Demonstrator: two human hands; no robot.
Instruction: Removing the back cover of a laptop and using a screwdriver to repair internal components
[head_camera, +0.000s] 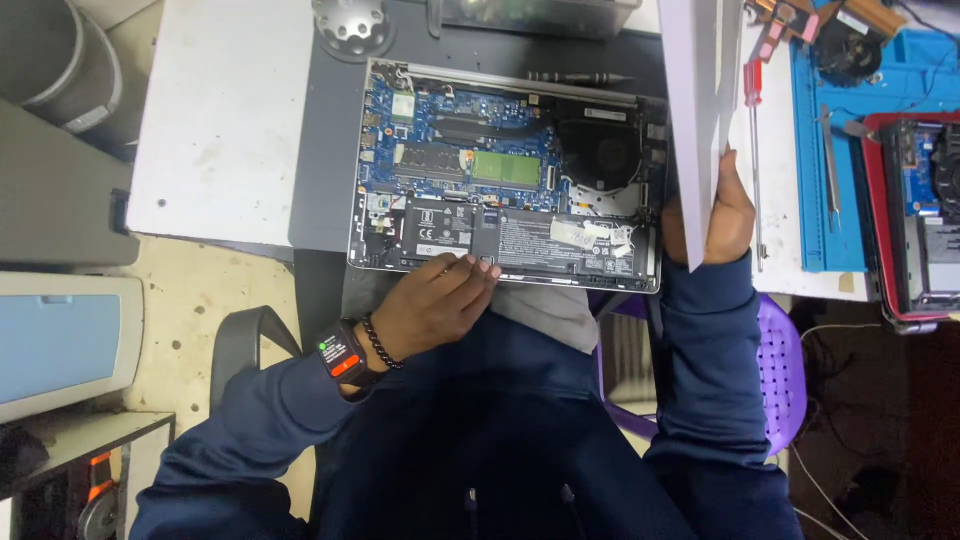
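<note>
One opened laptop (505, 180) lies bottom-up on the dark mat (325, 150), its near edge overhanging toward the person. It looks rigid and fairly heavy, with fragile exposed boards; best gripped by the metal rim. One pale cover panel (695, 120) stands on edge at the laptop's right side; thin, light, probably flexes. Right hand (725, 215) clasps its lower edge. One black battery (525, 240) sits along the near edge; left hand (435, 300) rests bunched fingertips on it. One fan (600, 155).
</note>
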